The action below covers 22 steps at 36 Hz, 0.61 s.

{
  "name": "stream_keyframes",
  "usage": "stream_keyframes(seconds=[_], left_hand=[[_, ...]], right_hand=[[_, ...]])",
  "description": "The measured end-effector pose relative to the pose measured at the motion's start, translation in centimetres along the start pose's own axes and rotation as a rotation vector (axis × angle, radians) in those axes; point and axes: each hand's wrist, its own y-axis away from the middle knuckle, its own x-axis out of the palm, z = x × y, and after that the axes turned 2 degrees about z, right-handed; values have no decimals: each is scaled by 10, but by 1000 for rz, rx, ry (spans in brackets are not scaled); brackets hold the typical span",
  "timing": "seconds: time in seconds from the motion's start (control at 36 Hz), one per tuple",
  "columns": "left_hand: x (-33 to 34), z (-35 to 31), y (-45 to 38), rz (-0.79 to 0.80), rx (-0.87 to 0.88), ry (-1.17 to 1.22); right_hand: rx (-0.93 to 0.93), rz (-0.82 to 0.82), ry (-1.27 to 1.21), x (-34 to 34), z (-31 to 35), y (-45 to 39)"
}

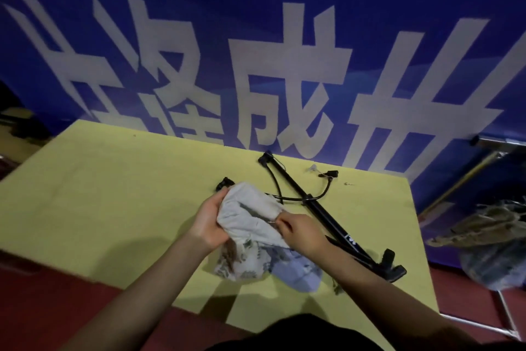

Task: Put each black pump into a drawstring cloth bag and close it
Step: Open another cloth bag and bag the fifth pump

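Observation:
A pale grey drawstring cloth bag is held above the yellow table. My left hand grips its left side. At the bag's right edge my right hand pinches the cloth or its string. A long black pump lies diagonally on the table behind my hands, its foot at the near right and its hose curling to the right. A second black pump's end pokes out behind the bag; the rest is hidden. Below my hands lie a patterned cloth bag and a light blue one.
A blue banner with large white characters hangs right behind the table. A metal-frame stool with a heap of cloth bags stands at the right. A small clear piece and a tiny metal part lie near the table's far edge.

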Motion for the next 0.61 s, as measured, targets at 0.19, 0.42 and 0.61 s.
stream_keyframes(seconds=[0.19, 0.42, 0.61], left_hand=[[-38, -2, 23, -141, 131, 42], [-37, -1, 23, -162, 141, -1], [-27, -4, 4, -169, 157, -151]], right_hand=[[-83, 63, 108, 20, 29, -16], [-71, 62, 111, 6, 31, -11], [-261, 138, 12, -9, 5, 6]])
